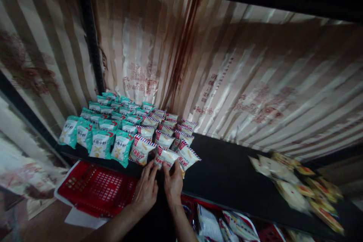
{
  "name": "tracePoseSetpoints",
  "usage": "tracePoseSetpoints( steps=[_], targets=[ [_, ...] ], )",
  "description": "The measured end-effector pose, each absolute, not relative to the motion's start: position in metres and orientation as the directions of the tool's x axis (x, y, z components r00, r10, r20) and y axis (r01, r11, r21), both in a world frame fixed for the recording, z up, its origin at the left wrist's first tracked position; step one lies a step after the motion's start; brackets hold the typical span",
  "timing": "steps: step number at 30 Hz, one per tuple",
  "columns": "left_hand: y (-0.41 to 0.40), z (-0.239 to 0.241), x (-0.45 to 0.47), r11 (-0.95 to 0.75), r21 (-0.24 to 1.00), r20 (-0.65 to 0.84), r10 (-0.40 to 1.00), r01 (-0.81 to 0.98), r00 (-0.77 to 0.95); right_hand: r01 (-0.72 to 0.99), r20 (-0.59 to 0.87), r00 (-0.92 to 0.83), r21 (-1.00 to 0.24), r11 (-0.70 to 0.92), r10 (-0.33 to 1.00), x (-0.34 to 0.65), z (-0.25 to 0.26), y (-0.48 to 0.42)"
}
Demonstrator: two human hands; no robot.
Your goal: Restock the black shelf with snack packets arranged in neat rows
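Observation:
Both hands are at a white snack bag point(166, 156) with red lettering, in the front row of the shelf. The fingertips of my left hand point(147, 187) press against its lower left side. My right hand point(173, 182) has its thumb and fingers at the lower right edge, so the bag sits between the two hands. To its left stands another white bag point(141, 149) with a striped top edge. On the right a similar bag point(187, 155) leans at a tilt. More of these white bags point(164, 139) stand in rows behind.
Several teal snack bags point(101, 143) stand in rows at the left of the black shelf point(218, 166). Flat pale and yellow packets point(292, 194) lie at the right. Below are a red basket point(104, 187) and more bags point(210, 223). Patterned curtains point(227, 75) hang behind a dark post point(90, 34).

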State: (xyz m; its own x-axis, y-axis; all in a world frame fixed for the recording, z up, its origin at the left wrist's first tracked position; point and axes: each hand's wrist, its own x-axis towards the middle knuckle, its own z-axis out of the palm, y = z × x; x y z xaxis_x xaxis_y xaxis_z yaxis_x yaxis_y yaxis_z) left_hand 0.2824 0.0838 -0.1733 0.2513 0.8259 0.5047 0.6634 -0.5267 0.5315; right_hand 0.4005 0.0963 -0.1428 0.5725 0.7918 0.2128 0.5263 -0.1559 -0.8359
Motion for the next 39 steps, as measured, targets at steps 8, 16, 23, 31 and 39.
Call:
tracePoseSetpoints(
  steps=[8,16,23,31,39],
  targets=[
    [0.084,-0.170,0.275,-0.569,0.507,0.527,0.799,0.648,0.289,0.523,0.189,0.492,-0.845,-0.114,0.850,0.395,-0.138,0.096],
    [0.087,-0.179,0.269,-0.590,0.520,0.493,0.798,0.618,0.347,0.455,0.185,0.535,-0.886,-0.095,0.825,0.397,-0.160,0.093],
    [0.085,-0.183,0.264,-0.573,0.534,0.509,0.805,0.622,0.304,0.483,0.236,0.477,-0.875,-0.029,0.847,0.393,-0.158,0.099],
    [0.083,-0.187,0.266,-0.597,0.504,0.550,0.779,0.623,0.301,0.449,0.215,0.447,-0.893,-0.011,0.868,0.393,-0.152,0.090],
    [0.074,-0.179,0.264,-0.676,0.324,0.629,0.676,0.662,0.383,0.512,0.343,0.674,-0.855,-0.080,0.654,0.439,-0.143,0.057]
  ],
)
